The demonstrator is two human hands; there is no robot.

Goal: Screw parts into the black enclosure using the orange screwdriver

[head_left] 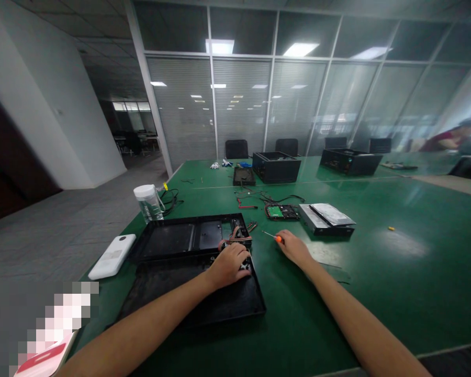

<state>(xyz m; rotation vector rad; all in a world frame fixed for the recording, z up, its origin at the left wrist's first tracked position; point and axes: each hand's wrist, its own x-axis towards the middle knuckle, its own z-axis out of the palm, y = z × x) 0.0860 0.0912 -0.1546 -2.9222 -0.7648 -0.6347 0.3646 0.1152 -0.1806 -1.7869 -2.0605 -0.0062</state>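
Note:
My left hand rests curled on the far right corner of a flat black case panel, beside a bundle of red and grey wires; whatever it grips is hidden. Behind the panel lies an open black computer case. My right hand lies on the green table, fingers closed on a small orange-handled screwdriver whose tip points left.
A green circuit board and a silver drive unit lie beyond my right hand. A white device and clear jar sit left. Two black cases stand farther back, with chairs. A person is at far right.

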